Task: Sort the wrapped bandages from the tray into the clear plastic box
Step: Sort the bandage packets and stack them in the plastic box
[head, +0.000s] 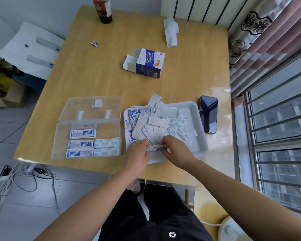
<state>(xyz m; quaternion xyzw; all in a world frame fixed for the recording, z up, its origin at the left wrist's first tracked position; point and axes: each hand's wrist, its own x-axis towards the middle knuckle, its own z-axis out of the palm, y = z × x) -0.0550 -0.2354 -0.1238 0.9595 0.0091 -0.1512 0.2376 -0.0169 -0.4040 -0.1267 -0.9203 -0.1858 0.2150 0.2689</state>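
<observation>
The table [97, 75] was pale yellow wood grain. The tray [196, 119] was white, its wrapped bandages [156, 122] white, some printed blue. The bandage stack [156, 147] at the tray's 6 o'clock was white edged with blue. The plastic box [63, 133] at 9 o'clock was colourless. The carton [149, 63] at 12 o'clock was white, navy and orange; the phone [208, 113] at 3 o'clock black. The curtain [261, 40] had pink stripes with black flowers.

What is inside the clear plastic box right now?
The clear plastic box holds five stacks of wrapped bandages: three blue-printed, two paler beside them. How many lie under each top wrapper is hidden.
</observation>
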